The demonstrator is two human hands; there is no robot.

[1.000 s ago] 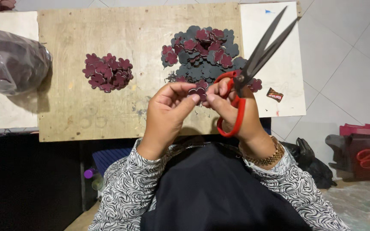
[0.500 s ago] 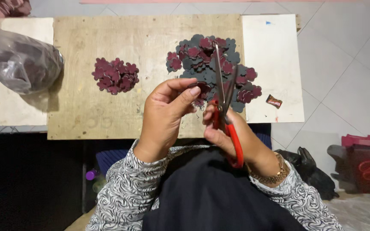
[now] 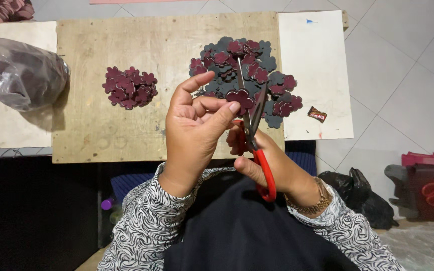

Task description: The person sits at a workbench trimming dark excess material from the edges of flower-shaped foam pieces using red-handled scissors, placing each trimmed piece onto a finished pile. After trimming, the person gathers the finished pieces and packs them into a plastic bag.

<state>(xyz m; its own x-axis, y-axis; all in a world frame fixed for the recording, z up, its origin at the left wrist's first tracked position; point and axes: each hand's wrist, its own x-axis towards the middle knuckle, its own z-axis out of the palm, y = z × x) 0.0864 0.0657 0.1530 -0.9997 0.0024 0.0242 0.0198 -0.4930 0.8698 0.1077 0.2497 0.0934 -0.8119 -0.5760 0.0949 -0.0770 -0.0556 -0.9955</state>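
Head view, left hand: the left hand (image 3: 194,131) is raised over the near edge of the board, thumb and fingertips pinched on a small dark red flower-shaped piece (image 3: 240,97); the index finger sticks up above it.
Head view, right hand: the right hand (image 3: 272,168) is closed around the red handles of the scissors (image 3: 253,131), fingers through the loops, a gold bracelet (image 3: 313,202) at the wrist.
Head view, scissors: the blades point up and away from the person and are parted in a narrow V, with the flower-shaped piece at their inner edges, touching or just in front of them; which one I cannot tell.
Head view, flower-shaped piece: held in the air between the two hands, in front of the big heap (image 3: 247,73) of dark red and grey flower shapes lying on the right part of the board.
Head view, board: a plywood board (image 3: 126,125) lies flat; a smaller heap (image 3: 129,87) of dark red shapes sits left of middle, well apart from the big one.
Head view, surroundings: a white sheet (image 3: 315,75) lies just right of the board with a small wrapper (image 3: 318,114) on it; a filled clear plastic bag (image 3: 21,75) rests at the left; a black bag (image 3: 360,193) lies on the tiled floor at the right.
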